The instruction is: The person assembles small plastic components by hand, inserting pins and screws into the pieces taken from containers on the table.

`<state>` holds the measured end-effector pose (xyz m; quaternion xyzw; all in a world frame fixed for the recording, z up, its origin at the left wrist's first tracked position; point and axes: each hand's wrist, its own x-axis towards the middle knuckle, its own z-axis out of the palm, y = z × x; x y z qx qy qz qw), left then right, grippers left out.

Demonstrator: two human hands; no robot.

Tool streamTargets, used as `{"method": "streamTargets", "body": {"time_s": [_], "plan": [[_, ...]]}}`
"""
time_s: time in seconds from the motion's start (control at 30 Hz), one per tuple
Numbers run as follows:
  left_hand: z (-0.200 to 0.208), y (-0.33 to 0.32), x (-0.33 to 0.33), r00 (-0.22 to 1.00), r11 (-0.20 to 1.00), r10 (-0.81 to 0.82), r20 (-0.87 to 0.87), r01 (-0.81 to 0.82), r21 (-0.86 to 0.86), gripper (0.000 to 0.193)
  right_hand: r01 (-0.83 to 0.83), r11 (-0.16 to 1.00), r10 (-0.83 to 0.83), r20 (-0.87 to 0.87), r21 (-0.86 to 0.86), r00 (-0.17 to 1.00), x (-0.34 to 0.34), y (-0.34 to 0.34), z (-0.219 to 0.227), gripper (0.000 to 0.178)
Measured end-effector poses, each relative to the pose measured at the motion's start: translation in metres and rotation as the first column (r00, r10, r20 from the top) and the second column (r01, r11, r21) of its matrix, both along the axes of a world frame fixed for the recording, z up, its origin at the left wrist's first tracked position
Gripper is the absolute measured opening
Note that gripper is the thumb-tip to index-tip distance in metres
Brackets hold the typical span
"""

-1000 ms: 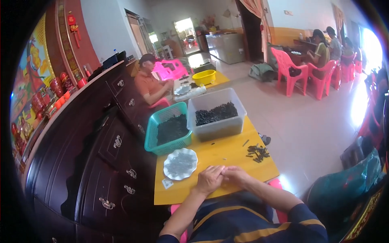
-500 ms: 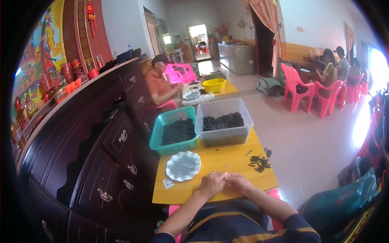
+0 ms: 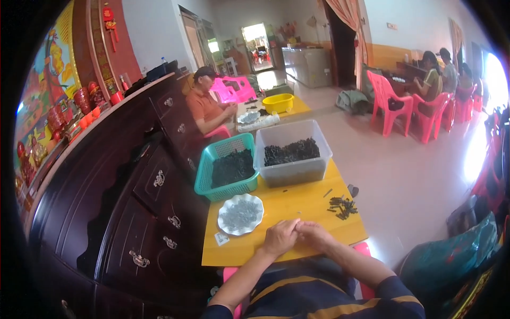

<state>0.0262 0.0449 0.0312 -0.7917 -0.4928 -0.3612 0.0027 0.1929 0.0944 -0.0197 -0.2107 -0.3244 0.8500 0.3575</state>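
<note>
My left hand [image 3: 280, 237] and my right hand [image 3: 314, 235] meet over the near edge of the yellow tabletop [image 3: 276, 206]. Their fingers are closed and press together at the tips; whatever is between them is hidden. To the left of my hands lies a white scalloped plate [image 3: 257, 224] holding many small, clear or silvery pieces. A loose pile of short dark sticks [image 3: 342, 208] is to the right. Behind these stand a green plastic basket [image 3: 204, 187] with dark pieces inside and a translucent plastic bin [image 3: 293, 177] filled with similar dark pieces.
A dark wooden cabinet [image 3: 122, 212] with metal handles borders the table's left side. Beyond the bins, a person in an orange shirt [image 3: 206, 108] works near a yellow basin [image 3: 278, 103]. Pink chairs [image 3: 389, 101] with seated people are at the right, and a teal bag [image 3: 451, 252] lies closer.
The view has shifted slightly, so the table and its contents sit a little differently in the picture. My hands remain together in nearly the same pose.
</note>
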Motion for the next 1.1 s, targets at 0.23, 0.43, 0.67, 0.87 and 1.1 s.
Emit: {"method": "streamTargets", "body": {"time_s": [0.23,0.43,0.67,0.87,1.1], "plan": [[0.023,0.019,-0.009,0.945,0.933,-0.183,0.272,0.254,-0.254,0.041,0.036,0.989,-0.040,0.024,0.143,0.999,0.007,0.011,0.003,0.015],[0.042,0.032,-0.019,0.923,0.908,-0.191,0.334,0.295,-0.298,0.014,-0.034,0.999,0.032,0.089,0.025,0.996,0.012,0.009,0.010,0.022],[0.059,0.049,-0.081,0.962,0.894,0.186,0.202,-0.081,-0.440,0.007,-0.033,0.992,0.048,0.121,-0.122,0.992,0.010,0.005,0.021,0.023],[0.083,0.119,-0.162,0.885,0.886,0.464,0.033,-0.464,-0.006,0.028,-0.080,0.986,0.098,0.127,-0.146,0.987,0.012,0.007,0.024,0.021],[0.065,0.130,-0.150,0.938,0.931,0.315,0.143,-0.277,-0.238,0.013,-0.114,0.969,0.133,0.074,-0.219,0.988,0.012,0.013,0.025,0.021]]}}
